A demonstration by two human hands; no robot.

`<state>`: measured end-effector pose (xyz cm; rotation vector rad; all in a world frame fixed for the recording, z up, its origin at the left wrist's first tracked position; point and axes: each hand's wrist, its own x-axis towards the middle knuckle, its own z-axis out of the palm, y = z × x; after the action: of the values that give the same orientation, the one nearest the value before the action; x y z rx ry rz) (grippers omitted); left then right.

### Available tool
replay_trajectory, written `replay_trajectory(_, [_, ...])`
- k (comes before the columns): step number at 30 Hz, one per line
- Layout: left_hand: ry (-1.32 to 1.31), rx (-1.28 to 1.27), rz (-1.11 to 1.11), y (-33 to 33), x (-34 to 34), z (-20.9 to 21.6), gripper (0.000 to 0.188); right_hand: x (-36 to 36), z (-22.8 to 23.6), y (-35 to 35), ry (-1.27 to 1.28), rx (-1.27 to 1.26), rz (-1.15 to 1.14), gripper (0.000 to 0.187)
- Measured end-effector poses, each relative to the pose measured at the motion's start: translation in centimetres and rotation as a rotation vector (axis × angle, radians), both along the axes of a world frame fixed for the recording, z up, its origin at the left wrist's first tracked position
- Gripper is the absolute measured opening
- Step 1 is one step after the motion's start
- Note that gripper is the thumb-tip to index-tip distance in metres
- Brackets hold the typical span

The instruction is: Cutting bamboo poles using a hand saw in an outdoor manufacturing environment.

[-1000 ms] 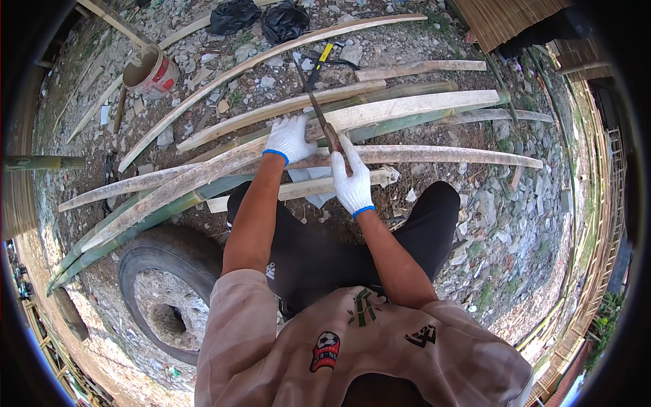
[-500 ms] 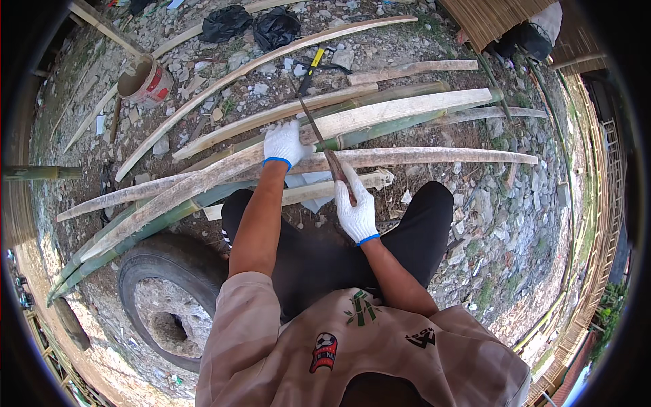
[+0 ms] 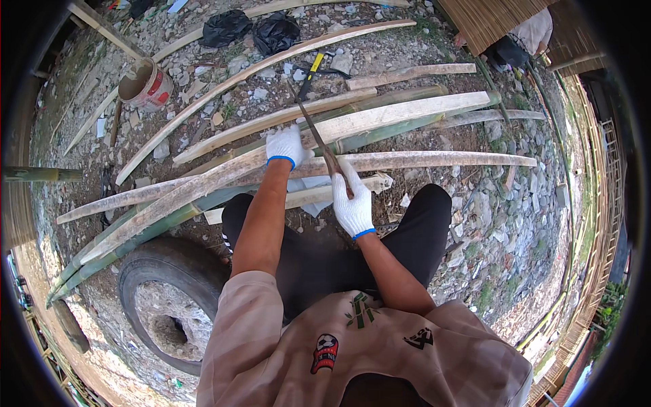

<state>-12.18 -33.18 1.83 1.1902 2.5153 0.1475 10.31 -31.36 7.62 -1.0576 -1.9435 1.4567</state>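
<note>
The fingers of my right hand (image 3: 354, 207), in a white knitted glove with a blue cuff, were closed around the brown handle of a long, narrow, dark-bladed hand tool (image 3: 328, 153). Its blade slanted away to the far left, crossing over a long, pale, flat strip of split bamboo (image 3: 407, 112); I could not tell whether the edge touched it. My left hand (image 3: 285, 144), gloved the same way, lay on that strip just left of the blade, but I could not tell whether its fingers were clamped on it or only pressing. The strip ran from near left to far right, on top of round green bamboo poles (image 3: 369, 139). On its near side, to the right, a mottled greyish strip (image 3: 441, 159) stretched out, and a short whitish board (image 3: 305, 196) lay between it and my knees. Beyond the blade's tip, a yellow-and-black handled tool (image 3: 316, 62) lay on the stony ground. A worn black tyre (image 3: 169, 256) sat near left, a whitish-and-red bucket (image 3: 152, 93) far left, and another person (image 3: 536, 30) was partly visible at far right.
</note>
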Motion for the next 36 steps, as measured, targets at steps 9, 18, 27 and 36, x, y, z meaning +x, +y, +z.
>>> replay_trajectory(9, [-0.077, -0.155, 0.028, 1.4, -0.1, 1.3, 0.086, -1.1, -0.1, 0.4, 0.078, 0.058, -0.027, 0.044])
replay_trajectory(18, [-0.069, -0.197, 0.007, 0.8, -1.6, 0.1, 0.086, 5.5, 0.4, -2.1, -0.013, -0.027, 0.021, 0.044])
replay_trajectory(27, [-0.127, -0.176, -0.009, 1.7, -0.5, 0.3, 0.07, -3.6, -0.1, 2.6, -0.026, -0.049, -0.023, 0.041])
replay_trajectory(36, [-0.21, -0.222, -0.007, 0.8, -2.6, 1.4, 0.078, 2.9, 3.6, -1.7, -0.018, -0.051, -0.006, 0.042])
